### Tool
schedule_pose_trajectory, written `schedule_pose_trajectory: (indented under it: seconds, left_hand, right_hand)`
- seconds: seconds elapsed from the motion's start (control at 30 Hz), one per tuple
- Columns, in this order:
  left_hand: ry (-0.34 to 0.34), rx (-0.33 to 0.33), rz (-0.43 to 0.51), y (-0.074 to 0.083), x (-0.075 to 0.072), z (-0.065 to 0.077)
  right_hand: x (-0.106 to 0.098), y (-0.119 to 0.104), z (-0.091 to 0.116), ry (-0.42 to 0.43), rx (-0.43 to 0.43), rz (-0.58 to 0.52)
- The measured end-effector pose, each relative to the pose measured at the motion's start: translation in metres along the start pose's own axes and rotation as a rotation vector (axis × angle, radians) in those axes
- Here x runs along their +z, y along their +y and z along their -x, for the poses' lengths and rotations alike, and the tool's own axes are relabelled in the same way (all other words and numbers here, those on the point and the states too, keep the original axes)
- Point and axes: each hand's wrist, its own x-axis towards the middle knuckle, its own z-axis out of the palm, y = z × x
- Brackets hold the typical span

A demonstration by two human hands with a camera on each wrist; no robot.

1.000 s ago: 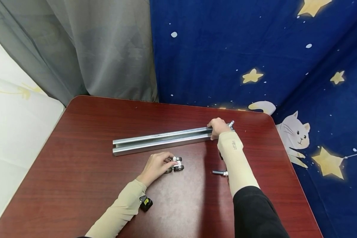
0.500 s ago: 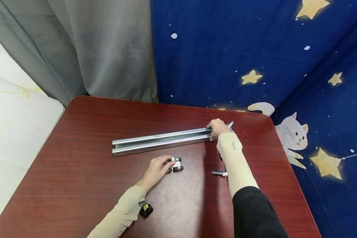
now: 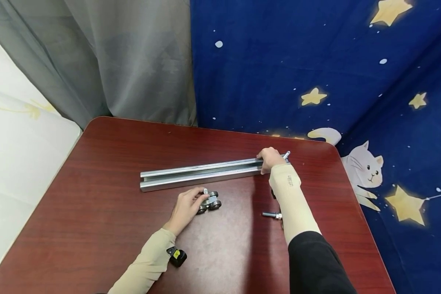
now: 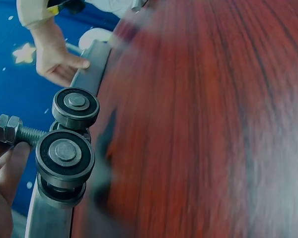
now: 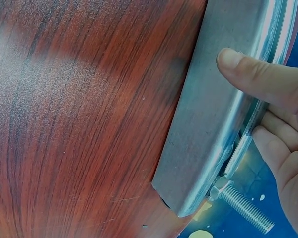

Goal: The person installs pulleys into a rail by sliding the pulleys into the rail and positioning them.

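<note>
Head view: the roller trolley (image 3: 212,200) is outside the steel channel (image 3: 198,179), while a loose bolt (image 3: 270,214) lies unfitted. Left wrist: the left hand (image 4: 2,194) pinches the trolley's threaded stem (image 4: 32,135). Right wrist: the right hand (image 5: 293,94) grips the channel, its end bolt (image 5: 246,208) seemingly fitted.

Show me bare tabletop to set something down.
Free: the glossy reddish-brown table left of the silver metal rail, behind it toward the grey cloth curtain, and between the wheeled steel trolley and the silver threaded bolt partly hidden by the right forearm. Crowded: where the left hand pinches the trolley near the rail, and around that bolt.
</note>
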Motion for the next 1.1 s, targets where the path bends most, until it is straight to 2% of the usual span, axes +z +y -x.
schedule_pose_trajectory:
  seconds: [0.3,0.53,0.67,0.83,1.1]
  left_hand:
    - [0.088,-0.054,-0.069,-0.008,-0.037,0.008]
    - [0.175,-0.122,-0.167,-0.019,-0.068,0.019]
    - [0.229,-0.163,-0.163,-0.024,-0.084,0.023]
    - [0.28,-0.17,-0.174,-0.028,-0.1,0.028]
    - [0.354,-0.206,-0.252,-0.036,-0.128,0.039]
  right_hand:
    - [0.002,0.004,-0.004,0.006,-0.018,0.002]
    - [0.002,0.001,-0.002,0.007,-0.007,-0.002]
    - [0.002,0.0,0.001,0.005,-0.01,-0.003]
    - [0.002,0.001,0.003,0.0,-0.001,-0.015]
    - [0.002,0.001,0.0,-0.007,-0.026,-0.005]
